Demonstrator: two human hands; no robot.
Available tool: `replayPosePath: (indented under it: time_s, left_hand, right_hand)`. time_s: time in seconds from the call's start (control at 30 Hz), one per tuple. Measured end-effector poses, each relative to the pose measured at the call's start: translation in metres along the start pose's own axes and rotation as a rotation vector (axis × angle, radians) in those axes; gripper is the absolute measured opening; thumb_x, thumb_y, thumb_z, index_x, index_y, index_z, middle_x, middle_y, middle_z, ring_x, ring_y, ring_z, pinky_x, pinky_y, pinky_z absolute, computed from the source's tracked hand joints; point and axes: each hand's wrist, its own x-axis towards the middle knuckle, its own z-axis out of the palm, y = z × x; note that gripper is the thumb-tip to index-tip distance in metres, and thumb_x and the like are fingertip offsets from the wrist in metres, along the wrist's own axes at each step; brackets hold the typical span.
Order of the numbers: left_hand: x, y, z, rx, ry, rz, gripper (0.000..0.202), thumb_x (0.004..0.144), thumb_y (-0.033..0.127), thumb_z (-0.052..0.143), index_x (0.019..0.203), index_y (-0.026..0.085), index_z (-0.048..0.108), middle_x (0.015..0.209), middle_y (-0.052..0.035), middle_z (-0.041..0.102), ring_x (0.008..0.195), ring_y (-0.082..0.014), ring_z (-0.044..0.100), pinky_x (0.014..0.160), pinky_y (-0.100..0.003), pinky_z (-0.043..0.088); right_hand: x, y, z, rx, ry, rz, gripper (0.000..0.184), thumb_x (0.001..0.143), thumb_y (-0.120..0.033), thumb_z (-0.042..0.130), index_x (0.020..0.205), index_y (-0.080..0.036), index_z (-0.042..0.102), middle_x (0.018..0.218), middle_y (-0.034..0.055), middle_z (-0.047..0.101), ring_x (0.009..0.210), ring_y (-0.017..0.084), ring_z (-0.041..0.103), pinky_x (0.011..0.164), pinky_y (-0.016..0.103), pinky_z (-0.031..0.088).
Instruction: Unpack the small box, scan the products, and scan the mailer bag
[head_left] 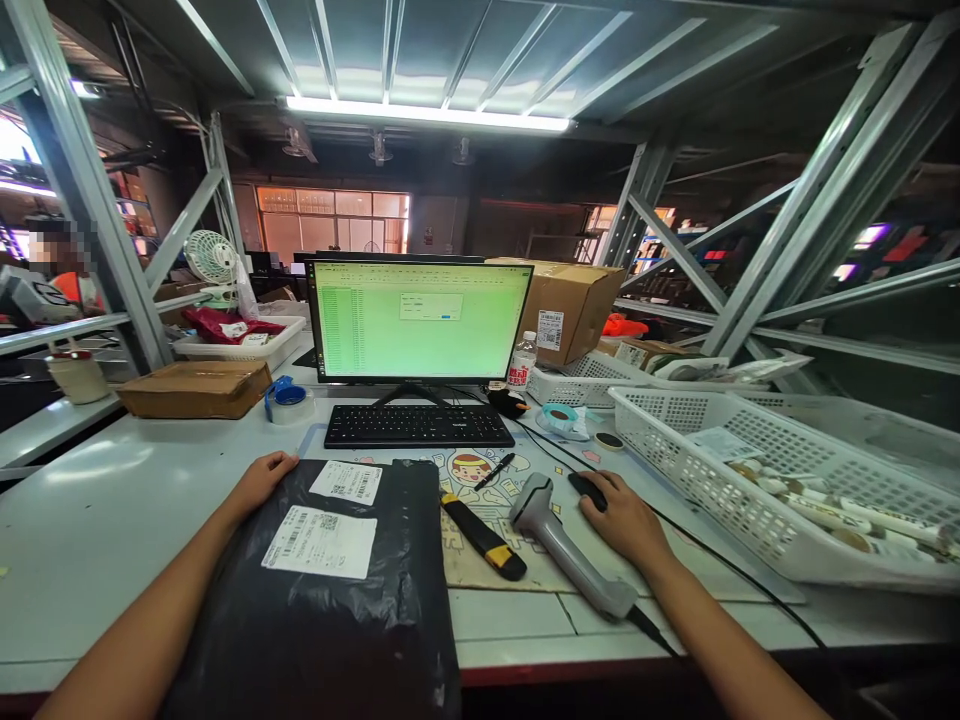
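Note:
A black plastic mailer bag (330, 600) with two white shipping labels lies on the table in front of me. My left hand (259, 482) rests on its upper left corner, fingers curled. My right hand (626, 520) lies over a black computer mouse (586, 488), gripping it. Between the hands lie a grey handheld barcode scanner (566, 545) and a yellow-and-black utility knife (484, 535). Behind them sit a black keyboard (418, 425) and a monitor (420, 320) with a green screen showing a small dialog box.
A white plastic basket (750, 470) with small items stands at the right. Cardboard boxes (195, 388), tape rolls (289, 400), a water bottle (523, 362) and a small fan (212, 260) sit at the back. Metal shelf frames flank the table. A person is at far left.

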Motion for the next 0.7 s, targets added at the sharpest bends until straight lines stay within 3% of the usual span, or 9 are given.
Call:
replayPosePath:
  time_s: [0.17,0.53,0.7]
  left_hand:
    - [0.002,-0.003,0.002,-0.045,0.009,0.004,0.066,0.069,0.087,0.060,0.068,0.020,0.059,0.066,0.0011,0.055,0.067,-0.0187,0.050,0.064,-0.030,0.038]
    - [-0.003,0.005,0.001,-0.035,0.024,0.006,0.063,0.070,0.083,0.060,0.068,0.020,0.060,0.065,0.0007,0.056,0.067,-0.0187,0.051,0.062,-0.029,0.038]
    - [-0.001,0.004,0.001,0.001,0.059,0.069,0.059,0.072,0.078,0.057,0.065,0.020,0.062,0.063,-0.0009,0.058,0.066,-0.0193,0.051,0.062,-0.030,0.038]
  right_hand:
    - [0.001,0.005,0.005,0.012,0.020,-0.045,0.049,0.093,-0.041,0.044,0.134,-0.027,0.065,0.141,0.0069,0.060,0.108,0.027,0.068,0.092,0.043,0.058]
    - [0.002,0.009,0.009,0.048,0.007,-0.049,0.053,0.092,-0.045,0.042,0.135,-0.024,0.064,0.140,0.0086,0.060,0.109,0.027,0.068,0.092,0.044,0.057]
    - [0.005,0.001,-0.007,0.087,0.070,-0.067,0.056,0.090,-0.049,0.043,0.132,-0.019,0.064,0.138,0.0136,0.061,0.117,0.031,0.064,0.100,0.047,0.054]
